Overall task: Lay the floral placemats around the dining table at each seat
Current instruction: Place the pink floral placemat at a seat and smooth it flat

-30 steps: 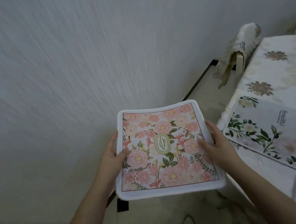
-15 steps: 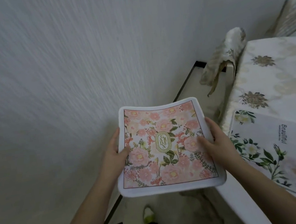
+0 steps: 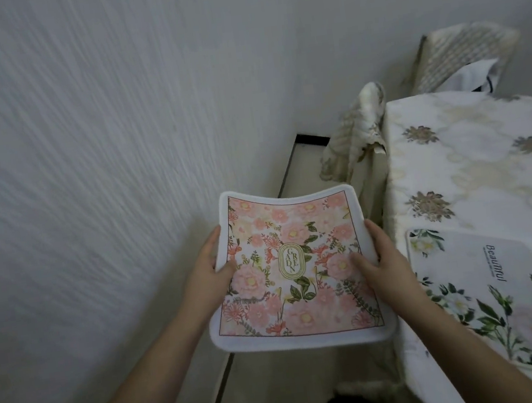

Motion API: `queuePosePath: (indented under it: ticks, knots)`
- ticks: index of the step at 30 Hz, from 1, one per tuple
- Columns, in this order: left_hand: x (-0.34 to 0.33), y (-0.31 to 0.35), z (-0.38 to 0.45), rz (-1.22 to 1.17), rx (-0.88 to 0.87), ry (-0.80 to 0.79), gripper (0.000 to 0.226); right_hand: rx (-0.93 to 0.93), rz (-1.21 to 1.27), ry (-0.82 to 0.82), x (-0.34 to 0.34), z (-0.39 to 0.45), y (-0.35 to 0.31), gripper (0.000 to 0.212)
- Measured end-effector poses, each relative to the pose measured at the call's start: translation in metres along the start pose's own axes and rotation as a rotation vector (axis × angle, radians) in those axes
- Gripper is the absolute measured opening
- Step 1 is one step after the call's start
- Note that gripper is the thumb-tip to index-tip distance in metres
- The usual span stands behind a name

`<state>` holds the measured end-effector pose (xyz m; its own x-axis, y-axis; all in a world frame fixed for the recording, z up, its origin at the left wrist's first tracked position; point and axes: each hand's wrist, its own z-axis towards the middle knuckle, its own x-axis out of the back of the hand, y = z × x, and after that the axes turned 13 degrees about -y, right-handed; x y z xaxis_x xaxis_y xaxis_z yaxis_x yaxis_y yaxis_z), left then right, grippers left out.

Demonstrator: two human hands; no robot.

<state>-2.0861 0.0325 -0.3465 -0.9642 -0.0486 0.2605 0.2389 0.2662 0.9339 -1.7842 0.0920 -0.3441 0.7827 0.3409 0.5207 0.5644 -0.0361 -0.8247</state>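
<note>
I hold a pink floral placemat (image 3: 292, 242) with a white border flat in the air, left of the dining table (image 3: 475, 153) and above the floor. My left hand (image 3: 207, 270) grips its left edge, thumb on top. My right hand (image 3: 380, 260) grips its right edge. A second placemat (image 3: 494, 299), white with green leaves, lies on the table's near left side. The table wears a white cloth with golden flowers.
A textured white wall (image 3: 83, 157) runs close along the left. A covered chair (image 3: 354, 135) stands at the table's left side, another chair back (image 3: 462, 57) at the far end. A narrow strip of tiled floor (image 3: 282, 385) separates wall and table.
The view has swung right and forward along the table, so more of its top and a far chair show. The pink placemat stays in both hands, tilted slightly.
</note>
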Motion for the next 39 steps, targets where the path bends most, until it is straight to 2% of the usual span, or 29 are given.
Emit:
queuePosePath:
  ticks: [9,25,39]
  knots:
    - [-0.005,0.024,0.097,-0.027,-0.021,-0.104,0.066,-0.062,0.012,0.096,0.025,0.063,0.005,0.067]
    - [-0.054,0.104,0.298,0.035,-0.033,-0.214,0.063,-0.129,0.109,0.152,0.125,0.223,0.028,0.066]
    - [-0.072,0.146,0.453,0.065,-0.063,-0.354,0.065,-0.223,0.107,0.291,0.164,0.331,0.018,0.064]
